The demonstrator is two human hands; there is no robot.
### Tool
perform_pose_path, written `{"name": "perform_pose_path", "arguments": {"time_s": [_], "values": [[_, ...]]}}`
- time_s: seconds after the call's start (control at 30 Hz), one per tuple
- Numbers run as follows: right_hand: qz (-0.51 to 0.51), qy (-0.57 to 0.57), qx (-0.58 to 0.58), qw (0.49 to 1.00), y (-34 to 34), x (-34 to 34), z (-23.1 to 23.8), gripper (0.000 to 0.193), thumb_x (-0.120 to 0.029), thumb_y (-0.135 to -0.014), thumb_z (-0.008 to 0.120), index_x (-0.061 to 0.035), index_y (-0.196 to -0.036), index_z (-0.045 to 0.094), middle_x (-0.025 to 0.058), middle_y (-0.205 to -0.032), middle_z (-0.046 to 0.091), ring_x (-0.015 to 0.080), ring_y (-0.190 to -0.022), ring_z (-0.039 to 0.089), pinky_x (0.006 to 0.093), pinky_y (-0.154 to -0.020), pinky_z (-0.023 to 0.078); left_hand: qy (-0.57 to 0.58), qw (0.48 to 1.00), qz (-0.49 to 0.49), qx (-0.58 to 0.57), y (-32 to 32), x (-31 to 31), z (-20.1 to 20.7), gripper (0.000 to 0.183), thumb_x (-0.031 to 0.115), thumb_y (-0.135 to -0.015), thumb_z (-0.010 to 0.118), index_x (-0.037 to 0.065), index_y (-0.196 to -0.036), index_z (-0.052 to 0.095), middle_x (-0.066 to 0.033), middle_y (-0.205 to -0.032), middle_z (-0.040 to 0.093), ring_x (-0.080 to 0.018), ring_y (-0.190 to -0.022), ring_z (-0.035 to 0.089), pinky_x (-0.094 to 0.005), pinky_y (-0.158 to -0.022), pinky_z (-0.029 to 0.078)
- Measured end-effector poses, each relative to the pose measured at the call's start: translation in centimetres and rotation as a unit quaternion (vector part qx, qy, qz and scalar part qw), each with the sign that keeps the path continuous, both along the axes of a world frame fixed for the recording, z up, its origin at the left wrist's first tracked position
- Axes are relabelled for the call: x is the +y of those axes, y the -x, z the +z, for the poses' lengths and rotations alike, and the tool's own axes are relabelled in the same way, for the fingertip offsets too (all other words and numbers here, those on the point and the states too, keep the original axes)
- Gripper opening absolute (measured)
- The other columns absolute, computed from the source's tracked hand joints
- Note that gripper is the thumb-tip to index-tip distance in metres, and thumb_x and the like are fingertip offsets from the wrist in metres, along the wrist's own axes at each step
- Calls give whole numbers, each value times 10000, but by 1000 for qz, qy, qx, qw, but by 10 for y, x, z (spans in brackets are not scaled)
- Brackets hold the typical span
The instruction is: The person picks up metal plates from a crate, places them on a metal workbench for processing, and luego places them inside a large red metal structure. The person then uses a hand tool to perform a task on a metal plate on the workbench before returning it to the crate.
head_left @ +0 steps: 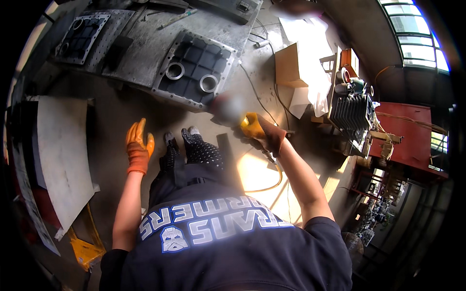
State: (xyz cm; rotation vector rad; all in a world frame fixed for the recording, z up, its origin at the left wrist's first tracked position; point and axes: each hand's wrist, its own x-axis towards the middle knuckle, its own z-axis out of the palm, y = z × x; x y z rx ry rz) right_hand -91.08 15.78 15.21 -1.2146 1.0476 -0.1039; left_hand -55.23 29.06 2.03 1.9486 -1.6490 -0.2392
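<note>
A handheld tool with a blurred, round grey head (232, 110) is in the person's right hand (259, 132), in an orange-yellow glove with a brown cuff; its fingers are curled around the tool. The tool is in front of the body, just beyond the near right corner of the surface; blur hides whether its head touches anything. A thin yellowish hose (277, 180) curves below the right wrist, over the sunlit floor (252, 169). The left hand (139, 145), in an orange rubber-coated glove, is held out in the air, fingers spread and thumb apart, holding nothing.

Nearest the tool, at the corner of the grey metal surface (138, 43), lies a rectangular metal casting (194, 52) with a pale bolt-holed flange, a dark ribbed panel and two bright round rings. Farther left lies a similar pale-rimmed casting (86, 36). A slim tool with a teal handle (178, 19) rests near the far edge.

Dark cables (257, 92) run along the floor right of the surface, beside a brown cardboard box (287, 65) and crumpled white sheets (313, 46). Farther right stand a black finned metal block (350, 116) and a red metal cabinet (405, 119), below a bright barred window (415, 31). At the person's left, a pale upright panel (65, 150) stands above a yellow metal frame (87, 250), well apart from the tool.
</note>
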Motion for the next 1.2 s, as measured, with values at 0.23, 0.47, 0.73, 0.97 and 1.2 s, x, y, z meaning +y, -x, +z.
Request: {"name": "perform_pose_path", "arguments": {"time_s": [0.23, 0.47, 0.73, 0.97, 1.2], "values": [[-96, -13, 34, 995, 16, -22, -2, 241, -278, -937, 535, -71, -1051, 581, 33, -882, 624, 95, -719, 575, 193, -542, 426, 88, 989, -95, -76, 48, -58, 36, 475, 107, -784, 637, 67, -1251, 557, -112, -1203, 596, -305, -1163, 533, -419, -1017, 397], [-132, 20, 56, 990, 41, -31, 26, 134, -231, -899, 598, -104, -912, 559, -12, -674, 516, 62, -537, 455, 189, -449, 313, 47, 964, -231, -126, 114, -104, 31, 899, 323, -600, 798, 214, -1404, 409, -128, -1435, 365, -354, -1344, 324, -500, -1118, 236], [-211, 53, 37, 975, 78, -47, 9, 271, -157, -793, 667, -50, -1029, 586, -8, -766, 541, 79, -572, 450, 245, -484, 343, 154, 929, -226, -249, 137, -150, 3, 471, 84, -798, 498, 191, -1249, 584, -124, -1044, 538, -317, -1186, 495, -454, -1073, 342], [-211, 34, 26, 977, 70, -105, 5, 323, -56, -786, 635, -64, -1099, 557, -17, -727, 500, 67, -514, 416, 228, -437, 309, 121, 924, -283, -225, 119, -146, 37, 527, 185, -687, 569, 168, -1213, 609, -118, -989, 557, -321, -1134, 520, -469, -1056, 353], [-108, 199, 35, 973, 12, -198, -35, 314, -59, -732, 648, -43, -1044, 618, 19, -786, 600, 153, -716, 574, 309, -654, 461, 137, 945, -236, -182, 106, -115, 32, 293, 204, -753, 605, 190, -1042, 654, -72, -948, 574, -258, -1051, 572, -419, -998, 423]]}}
